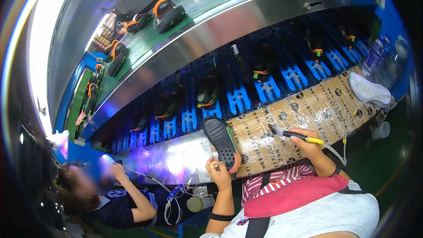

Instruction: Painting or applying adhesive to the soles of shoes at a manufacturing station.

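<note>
My left hand (219, 172) is closed on the orange heel end of a dark grey shoe (217, 134). Small holes dot the part of the shoe near my fingers, and a green edge runs along its right side. The shoe tilts up over the near edge of the cardboard-covered ledge (308, 110). In my right hand (309, 143) is a glue brush (296, 135) with a black handle and a yellow end. Its bristles point left, above the cardboard and apart from the shoe. A pale tube leads off from near the brush's yellow end.
Beyond the ledge, blue racks (238, 99) carry several dark shoes. A green conveyor belt (205, 2) with more shoes curves above. A white shoe-shaped piece (369, 89) and a bottle (373, 57) stand at the right. At the left a co-worker (125, 198) sits by the metal ledge.
</note>
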Motion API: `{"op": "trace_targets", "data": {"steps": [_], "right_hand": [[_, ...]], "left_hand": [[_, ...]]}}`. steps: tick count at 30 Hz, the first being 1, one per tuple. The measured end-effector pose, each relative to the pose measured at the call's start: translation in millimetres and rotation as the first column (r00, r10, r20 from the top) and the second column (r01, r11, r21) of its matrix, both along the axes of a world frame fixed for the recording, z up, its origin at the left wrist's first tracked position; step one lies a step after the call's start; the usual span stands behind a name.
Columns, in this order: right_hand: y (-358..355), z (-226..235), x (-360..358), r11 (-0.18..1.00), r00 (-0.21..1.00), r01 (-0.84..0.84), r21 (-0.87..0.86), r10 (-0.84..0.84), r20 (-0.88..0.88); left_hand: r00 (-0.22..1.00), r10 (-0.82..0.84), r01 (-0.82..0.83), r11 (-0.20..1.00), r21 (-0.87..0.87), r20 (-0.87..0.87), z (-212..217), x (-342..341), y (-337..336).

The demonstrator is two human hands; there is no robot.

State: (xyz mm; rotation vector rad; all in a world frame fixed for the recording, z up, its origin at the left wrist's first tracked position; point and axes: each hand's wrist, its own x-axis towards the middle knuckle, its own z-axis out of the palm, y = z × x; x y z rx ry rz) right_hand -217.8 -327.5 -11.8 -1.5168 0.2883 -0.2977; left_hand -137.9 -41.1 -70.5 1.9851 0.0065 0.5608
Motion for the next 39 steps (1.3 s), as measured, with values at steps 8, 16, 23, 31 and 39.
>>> {"op": "trace_targets", "data": {"steps": [8,16,23,31,39], "right_hand": [[0.8,-18.4,-5.4,0.997,1.000,-0.023,0.070,0.023,0.004],[0.3,-2.0,-9.5,0.996,0.999,0.024,0.081,-0.027,0.031],[6.5,-35.2,-22.5,0.996,0.999,-0.036,0.083,0.038,-0.025],[14.6,1.7,-21.1,0.976,0.997,-0.057,0.212,0.065,-0.032],[46.0,40.2,-4.3,0.956,0.926,-0.224,-0.192,0.270,0.265]], "left_hand": [[0.729,-0.314,0.074,0.920,-0.385,-0.609,17.7,8.1,13.3],[0.549,-0.646,-0.153,0.546,-0.824,-0.530,46.0,-16.5,17.5],[0.676,-0.736,-0.231,-0.181,-0.956,-0.024,14.8,-34.8,-5.2],[0.479,-0.870,-0.156,-0.214,-0.964,0.115,1.7,-51.5,-17.0],[0.414,-0.898,-0.060,-0.191,-0.980,0.150,-1.9,-49.3,-33.4]]}}
